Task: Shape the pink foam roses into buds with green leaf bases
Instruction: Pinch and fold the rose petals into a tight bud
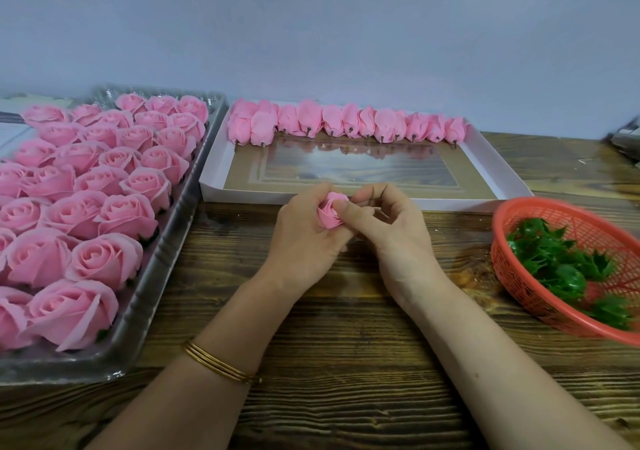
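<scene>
Pink foam rose [330,214] sits just in front of the white box [242,197], close to the middle of its near wall, held a little above the table [346,345] between both hands. The left hand [304,238] cups it with fingers [313,195] curled round the petals. The right hand [391,235] pinches the other side, thumb [349,211] pressed against the outer petal and forefinger bent over the top. The bloom already looks tighter than the open roses [104,207] in the clear tray [166,276] left of the box, so the step in hand appears to be folding the petals inward into a bud. Its underside is hidden by the palms, so I cannot tell whether a base is fitted. A row of closed buds [346,122] lies along the box's far wall. The green leaf bases [561,266] wait in the orange basket [512,276] to the right of the box. The next move probably calls for the left hand to keep the petals closed while the right lets go and reaches for one base.
</scene>
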A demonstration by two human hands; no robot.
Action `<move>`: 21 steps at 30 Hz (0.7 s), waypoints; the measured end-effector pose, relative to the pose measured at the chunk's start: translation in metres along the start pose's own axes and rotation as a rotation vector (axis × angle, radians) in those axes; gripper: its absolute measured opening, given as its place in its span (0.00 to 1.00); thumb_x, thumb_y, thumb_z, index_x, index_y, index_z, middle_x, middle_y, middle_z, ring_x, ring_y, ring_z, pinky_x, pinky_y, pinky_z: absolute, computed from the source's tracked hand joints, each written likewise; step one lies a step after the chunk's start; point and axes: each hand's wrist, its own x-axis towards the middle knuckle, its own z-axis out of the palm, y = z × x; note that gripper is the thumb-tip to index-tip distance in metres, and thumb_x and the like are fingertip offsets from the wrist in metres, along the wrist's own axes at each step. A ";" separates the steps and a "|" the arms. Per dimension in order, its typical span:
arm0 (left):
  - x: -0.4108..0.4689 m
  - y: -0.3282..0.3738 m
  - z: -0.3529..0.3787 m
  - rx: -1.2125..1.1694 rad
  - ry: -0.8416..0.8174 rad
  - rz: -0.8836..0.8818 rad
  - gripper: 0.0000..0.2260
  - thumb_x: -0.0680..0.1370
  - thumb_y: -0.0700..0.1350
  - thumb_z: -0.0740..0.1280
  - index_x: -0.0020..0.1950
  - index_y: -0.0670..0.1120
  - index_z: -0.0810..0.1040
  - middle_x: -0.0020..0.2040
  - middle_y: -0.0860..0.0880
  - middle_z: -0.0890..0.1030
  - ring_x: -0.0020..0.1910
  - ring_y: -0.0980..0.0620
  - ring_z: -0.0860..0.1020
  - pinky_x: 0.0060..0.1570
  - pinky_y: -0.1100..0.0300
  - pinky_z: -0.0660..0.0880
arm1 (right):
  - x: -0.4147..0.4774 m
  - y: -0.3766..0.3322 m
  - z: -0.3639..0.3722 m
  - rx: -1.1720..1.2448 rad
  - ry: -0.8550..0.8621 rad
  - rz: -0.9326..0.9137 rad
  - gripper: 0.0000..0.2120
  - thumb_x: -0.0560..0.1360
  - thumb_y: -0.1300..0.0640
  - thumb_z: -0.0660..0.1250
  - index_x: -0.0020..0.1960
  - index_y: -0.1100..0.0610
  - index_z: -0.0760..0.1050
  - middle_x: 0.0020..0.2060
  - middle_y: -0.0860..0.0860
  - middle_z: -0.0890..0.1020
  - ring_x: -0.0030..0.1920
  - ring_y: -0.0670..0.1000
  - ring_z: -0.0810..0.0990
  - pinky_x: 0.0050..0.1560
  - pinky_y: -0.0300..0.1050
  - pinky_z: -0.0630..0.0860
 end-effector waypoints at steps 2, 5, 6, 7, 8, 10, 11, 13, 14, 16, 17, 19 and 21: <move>0.000 0.001 0.000 -0.044 -0.010 -0.025 0.10 0.73 0.49 0.74 0.41 0.45 0.77 0.30 0.49 0.80 0.29 0.49 0.80 0.32 0.52 0.79 | 0.001 0.002 0.001 0.027 -0.019 0.004 0.14 0.68 0.56 0.76 0.44 0.60 0.73 0.35 0.57 0.76 0.32 0.53 0.76 0.31 0.45 0.74; 0.001 0.005 0.000 -0.139 0.001 -0.035 0.11 0.73 0.49 0.74 0.41 0.42 0.77 0.31 0.45 0.82 0.28 0.53 0.80 0.30 0.62 0.77 | 0.004 0.004 0.002 0.106 0.007 0.022 0.07 0.72 0.58 0.65 0.44 0.62 0.72 0.31 0.57 0.72 0.31 0.53 0.72 0.34 0.47 0.70; 0.001 0.006 0.000 -0.180 0.021 -0.035 0.11 0.74 0.46 0.73 0.41 0.40 0.77 0.32 0.43 0.82 0.28 0.53 0.80 0.31 0.64 0.77 | 0.005 0.004 0.002 0.118 0.022 0.026 0.04 0.72 0.60 0.62 0.44 0.62 0.72 0.31 0.57 0.72 0.32 0.53 0.72 0.36 0.47 0.71; 0.001 0.007 0.000 -0.223 0.045 -0.035 0.11 0.75 0.44 0.73 0.42 0.37 0.76 0.33 0.42 0.83 0.30 0.53 0.81 0.32 0.65 0.77 | 0.006 0.004 0.001 0.129 0.033 0.029 0.03 0.72 0.63 0.61 0.43 0.63 0.72 0.31 0.57 0.73 0.33 0.53 0.72 0.36 0.46 0.72; 0.002 0.008 0.000 -0.250 0.071 -0.034 0.11 0.75 0.43 0.72 0.42 0.35 0.76 0.34 0.41 0.83 0.31 0.53 0.81 0.33 0.65 0.77 | 0.006 0.004 0.000 0.133 0.043 0.035 0.04 0.70 0.65 0.60 0.43 0.63 0.73 0.32 0.56 0.74 0.34 0.53 0.73 0.37 0.44 0.72; 0.002 0.009 -0.001 -0.265 0.110 -0.034 0.10 0.75 0.43 0.72 0.41 0.35 0.78 0.33 0.46 0.83 0.32 0.58 0.78 0.35 0.68 0.73 | 0.006 0.004 -0.002 0.101 0.049 0.037 0.05 0.68 0.66 0.60 0.42 0.62 0.73 0.33 0.55 0.76 0.35 0.51 0.74 0.37 0.42 0.72; 0.003 0.009 -0.001 -0.277 0.122 -0.038 0.10 0.76 0.42 0.72 0.41 0.35 0.79 0.31 0.51 0.82 0.31 0.61 0.76 0.35 0.70 0.71 | 0.005 0.003 -0.002 0.058 0.044 0.023 0.06 0.66 0.67 0.62 0.42 0.61 0.74 0.34 0.54 0.77 0.36 0.51 0.74 0.38 0.42 0.71; 0.004 0.010 -0.002 -0.321 0.134 -0.048 0.12 0.76 0.42 0.71 0.43 0.31 0.80 0.31 0.55 0.81 0.32 0.61 0.77 0.37 0.70 0.71 | 0.003 0.003 -0.001 -0.045 0.010 -0.018 0.10 0.63 0.68 0.67 0.43 0.60 0.75 0.35 0.53 0.78 0.37 0.49 0.74 0.39 0.39 0.73; 0.004 0.010 -0.003 -0.344 0.136 -0.051 0.13 0.77 0.42 0.71 0.44 0.30 0.80 0.32 0.54 0.81 0.34 0.59 0.78 0.39 0.68 0.73 | 0.002 0.004 0.000 -0.068 -0.006 -0.035 0.12 0.64 0.71 0.69 0.45 0.60 0.74 0.35 0.52 0.79 0.37 0.48 0.75 0.38 0.37 0.74; 0.004 0.011 -0.003 -0.393 0.133 -0.065 0.13 0.77 0.41 0.70 0.46 0.29 0.79 0.34 0.51 0.83 0.36 0.56 0.81 0.39 0.65 0.77 | 0.001 0.005 0.003 -0.064 -0.016 -0.042 0.17 0.66 0.76 0.72 0.48 0.61 0.73 0.36 0.51 0.81 0.36 0.48 0.76 0.40 0.37 0.77; 0.004 0.012 -0.002 -0.422 0.126 -0.079 0.14 0.77 0.41 0.70 0.48 0.28 0.78 0.35 0.50 0.84 0.36 0.55 0.82 0.38 0.64 0.78 | 0.000 0.005 0.004 -0.057 -0.019 -0.040 0.19 0.66 0.76 0.72 0.51 0.61 0.72 0.35 0.51 0.81 0.35 0.47 0.77 0.43 0.39 0.79; 0.002 0.014 -0.001 -0.460 0.112 -0.104 0.14 0.77 0.41 0.70 0.50 0.28 0.77 0.36 0.48 0.84 0.36 0.53 0.83 0.38 0.60 0.80 | -0.001 0.005 0.006 -0.047 -0.028 -0.038 0.24 0.65 0.76 0.73 0.57 0.63 0.71 0.37 0.52 0.81 0.36 0.50 0.78 0.51 0.51 0.79; 0.001 0.016 -0.001 -0.475 0.101 -0.125 0.16 0.77 0.41 0.70 0.52 0.27 0.75 0.36 0.48 0.85 0.35 0.53 0.83 0.39 0.56 0.80 | -0.003 0.005 0.008 -0.036 -0.036 -0.039 0.26 0.64 0.77 0.73 0.59 0.64 0.70 0.42 0.57 0.81 0.41 0.56 0.78 0.56 0.58 0.77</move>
